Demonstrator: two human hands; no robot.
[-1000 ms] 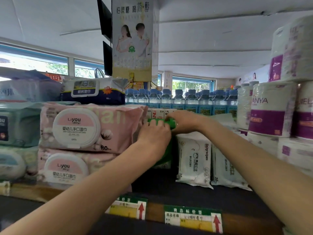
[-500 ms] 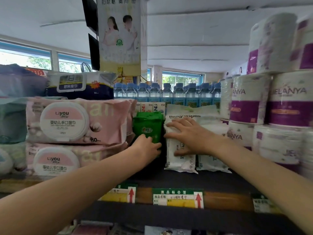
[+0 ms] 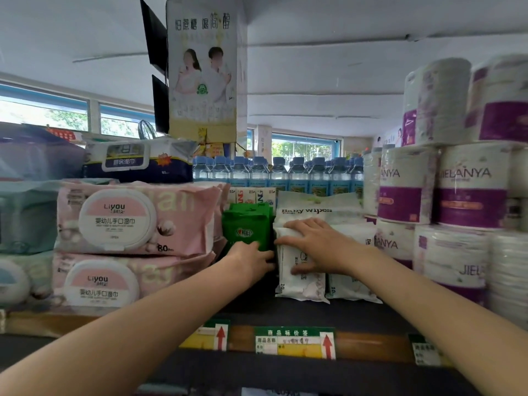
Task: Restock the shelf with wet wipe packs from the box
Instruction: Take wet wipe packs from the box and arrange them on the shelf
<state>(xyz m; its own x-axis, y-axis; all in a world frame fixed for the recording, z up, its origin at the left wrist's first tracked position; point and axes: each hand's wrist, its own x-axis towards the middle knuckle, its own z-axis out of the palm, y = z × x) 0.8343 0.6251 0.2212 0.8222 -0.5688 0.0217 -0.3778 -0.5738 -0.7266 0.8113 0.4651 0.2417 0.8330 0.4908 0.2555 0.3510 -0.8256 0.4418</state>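
Reaching over the shelf (image 3: 285, 312) edge, both hands work the gap at the middle of the display. The left hand (image 3: 251, 260) presses against the foot of the green wet wipe packs (image 3: 247, 227), which stand upright; its fingers are tucked behind the palm, so I cannot tell whether they are spread or curled. At three o'clock from it, the right hand (image 3: 317, 247) lies flat on the front white Baby Wipes pack (image 3: 300, 284), fingers spread, thumb along the pack's lower face. That pack stands upright just beside the green ones, touching or nearly so.

Compared with half a second ago, little has shifted: the left hand stays low on the green packs, the right hand remains spread on the same white pack. A second ago both hands were together up at the top of the green packs.

At nine o'clock, two pink Liyou wipe packs (image 3: 137, 218) sit stacked. Twelve o'clock holds blue-capped water bottles (image 3: 278, 174); three o'clock, stacked Jielanya tissue rolls (image 3: 468, 190). Price tags (image 3: 294, 342) line the shelf's front lip.
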